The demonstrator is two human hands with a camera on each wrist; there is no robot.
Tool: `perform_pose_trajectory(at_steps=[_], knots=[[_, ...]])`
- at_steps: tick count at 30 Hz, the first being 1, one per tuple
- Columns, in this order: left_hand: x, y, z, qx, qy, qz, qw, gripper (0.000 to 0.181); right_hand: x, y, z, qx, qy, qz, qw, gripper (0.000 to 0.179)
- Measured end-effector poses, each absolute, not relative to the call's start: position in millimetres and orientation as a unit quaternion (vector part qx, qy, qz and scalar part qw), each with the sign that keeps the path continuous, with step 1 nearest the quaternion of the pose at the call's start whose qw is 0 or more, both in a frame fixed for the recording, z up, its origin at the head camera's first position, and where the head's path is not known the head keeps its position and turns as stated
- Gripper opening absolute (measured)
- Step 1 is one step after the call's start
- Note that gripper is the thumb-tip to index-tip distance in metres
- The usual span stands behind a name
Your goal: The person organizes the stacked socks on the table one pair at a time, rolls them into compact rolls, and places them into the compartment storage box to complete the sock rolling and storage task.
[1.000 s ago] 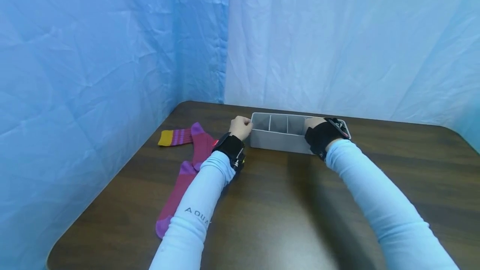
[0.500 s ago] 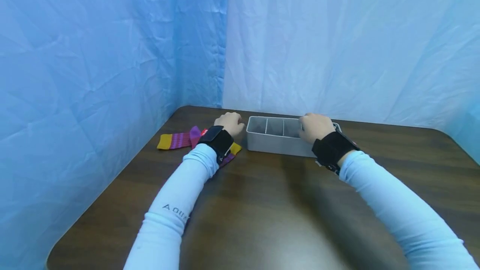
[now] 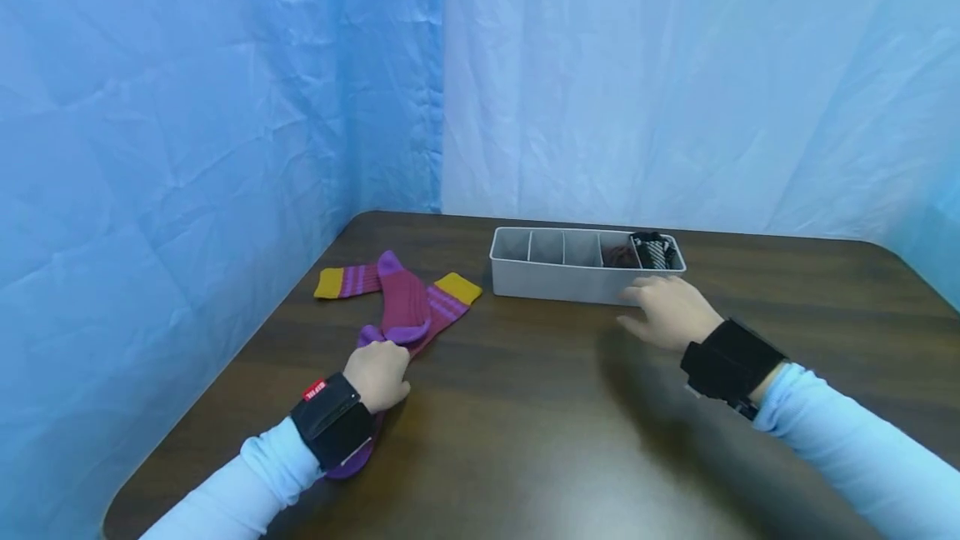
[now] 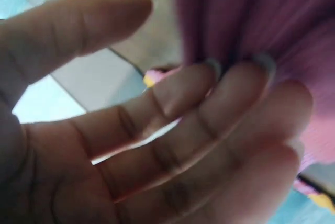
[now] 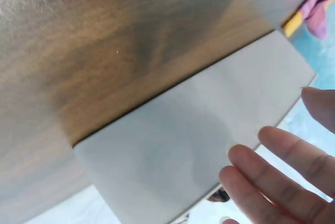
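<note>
My left hand [image 3: 378, 375] is over a pair of maroon socks [image 3: 406, 298] with purple heels and toes and yellow cuffs, which lie crossed on the table. In the left wrist view its fingertips touch the ribbed maroon knit [image 4: 246, 20], while the thumb stands well apart from them. My right hand [image 3: 671, 312] hovers in front of a grey divided box [image 3: 555, 282], fingers loosely extended and holding nothing. Inside the box, a brown bundle [image 3: 619, 257] and a black-and-white patterned bundle [image 3: 654, 252] occupy the two right-hand compartments. Part of the lower sock is hidden behind my left hand.
The dark wooden table [image 3: 525, 407] has rounded corners. Light blue sheeting [image 3: 600, 90] hangs along its back and left sides. The box stands near the back edge, to the right of the socks.
My left hand has moved from beside the box, down and left onto the socks. My right hand has left the box and come toward me, uncovering the two bundles.
</note>
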State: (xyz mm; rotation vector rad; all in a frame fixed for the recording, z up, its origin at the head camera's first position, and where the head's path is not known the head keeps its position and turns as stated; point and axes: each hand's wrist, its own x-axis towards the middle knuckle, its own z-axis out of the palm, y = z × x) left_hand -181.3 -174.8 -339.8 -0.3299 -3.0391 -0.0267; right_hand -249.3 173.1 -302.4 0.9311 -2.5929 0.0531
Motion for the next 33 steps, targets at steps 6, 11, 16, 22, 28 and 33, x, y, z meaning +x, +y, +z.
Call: perform_pose_trajectory(at_steps=[6, 11, 16, 22, 28, 33], knots=[[-174, -169, -348, -0.115, -0.993, -0.003, 0.034, 0.012, -248, 168, -310, 0.332, -0.93, 0.024, 0.157, 0.018], [-164, -152, -347, -0.185, -0.981, 0.013, 0.051, 0.011, -245, 159, -316, 0.352, -0.921, 0.026, 0.162, 0.016], [-145, -131, -345, -0.262, -0.962, 0.034, 0.074, 0.01, -243, 146, -318, 0.38, -0.914, 0.033, 0.137, 0.016], [-128, -109, -343, -0.326, -0.942, 0.059, 0.056, 0.007, -241, 125, -323, 0.436, -0.894, 0.02, 0.105, 0.02], [-107, -93, -340, -0.377, -0.924, 0.071, 0.011, 0.003, -237, 94, -325, 0.468, -0.882, 0.002, 0.051, 0.025], [-105, -92, -329, -0.422, -0.906, -0.034, 0.009, 0.009, -237, 70, -325, 0.494, -0.866, 0.005, 0.076, 0.021]])
